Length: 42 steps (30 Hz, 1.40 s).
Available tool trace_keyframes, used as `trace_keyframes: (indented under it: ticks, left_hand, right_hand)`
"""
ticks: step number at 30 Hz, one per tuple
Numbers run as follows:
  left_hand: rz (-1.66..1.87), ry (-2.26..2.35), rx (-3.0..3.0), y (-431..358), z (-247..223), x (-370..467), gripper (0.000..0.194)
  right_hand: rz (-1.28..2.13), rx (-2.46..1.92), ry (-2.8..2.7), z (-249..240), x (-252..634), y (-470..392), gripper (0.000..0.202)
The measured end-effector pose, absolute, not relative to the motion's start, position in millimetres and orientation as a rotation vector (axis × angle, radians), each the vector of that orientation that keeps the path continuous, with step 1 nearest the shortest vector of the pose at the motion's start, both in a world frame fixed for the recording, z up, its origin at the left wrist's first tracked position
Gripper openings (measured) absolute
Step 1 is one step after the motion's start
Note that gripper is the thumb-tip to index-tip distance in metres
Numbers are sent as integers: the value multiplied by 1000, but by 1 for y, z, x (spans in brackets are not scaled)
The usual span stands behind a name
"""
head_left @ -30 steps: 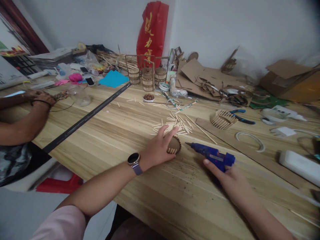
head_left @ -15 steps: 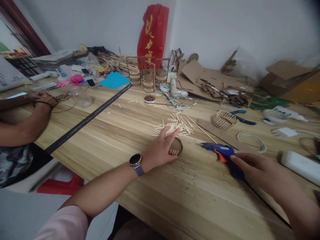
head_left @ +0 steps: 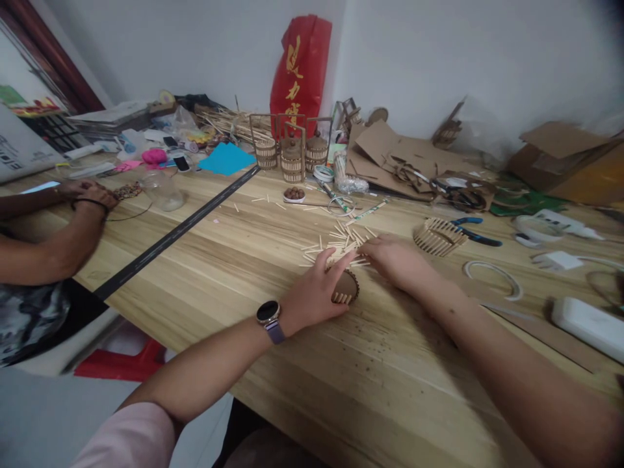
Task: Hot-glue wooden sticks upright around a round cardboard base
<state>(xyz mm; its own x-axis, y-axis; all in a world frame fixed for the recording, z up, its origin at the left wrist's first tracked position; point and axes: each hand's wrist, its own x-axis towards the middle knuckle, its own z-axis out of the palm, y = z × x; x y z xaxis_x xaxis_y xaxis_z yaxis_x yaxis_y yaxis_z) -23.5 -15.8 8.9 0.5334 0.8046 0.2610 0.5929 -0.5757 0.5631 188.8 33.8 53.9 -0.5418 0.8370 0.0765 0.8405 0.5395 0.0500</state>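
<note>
My left hand [head_left: 316,286] is wrapped around a round brown cardboard base [head_left: 347,283] with short sticks standing along its rim, on the table. Its index and middle fingers stretch past the far side, while the thumb lies along the near side. Just behind it is a loose pile of short wooden sticks [head_left: 341,235]. My right hand [head_left: 392,260] reaches into the right side of this pile, fingers drawn together and pointing down. Its fingertips are partly hidden, so whatever they pinch does not show clearly. The glue gun is out of sight.
A curved stick fence [head_left: 439,235] and blue-handled pliers [head_left: 475,231] lie to the right. Small stick baskets [head_left: 292,162] stand at the back near a bowl of brown balls [head_left: 294,194]. Another person's hands [head_left: 90,194] rest at the left, beside a clear jar [head_left: 168,192].
My right hand has let go of the glue gun and moved left and away from me to the stick pile. My left hand has stayed at the cardboard base.
</note>
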Motion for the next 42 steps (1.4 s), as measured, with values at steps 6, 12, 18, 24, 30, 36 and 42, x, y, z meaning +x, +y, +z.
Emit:
trace_keyframes:
  ticks: [6,12,18,24,30,36,42]
  left_hand:
    - [690,1135,2362,-16,12,-24,103]
    - [688,1145,2363,-16,12,-24,102]
    - [683,1144,2374,-16,10,-24,103]
    - [690,1121,2376,-16,11,-24,102]
    - [706,1113,2369,-15,11,-24,100]
    - [711,1110,2368,-14,12,-23,98]
    - [714,1089,2377,-15,11,-24,99]
  right_hand:
    - [-91,-1457,-2806,52,173,53,19]
    - [2,-1404,-2711,58,176,50,23]
    - [180,-1428,-2422,50,180,-1,24]
    - [675,-1426,-2123,37,177,-47,19]
    - [701,-1373,-2145,35,172,-47,19]
    - [615,-1312,-2210,24,171,-45,21]
    - [513,-1247,-2265,16,172,-45,21]
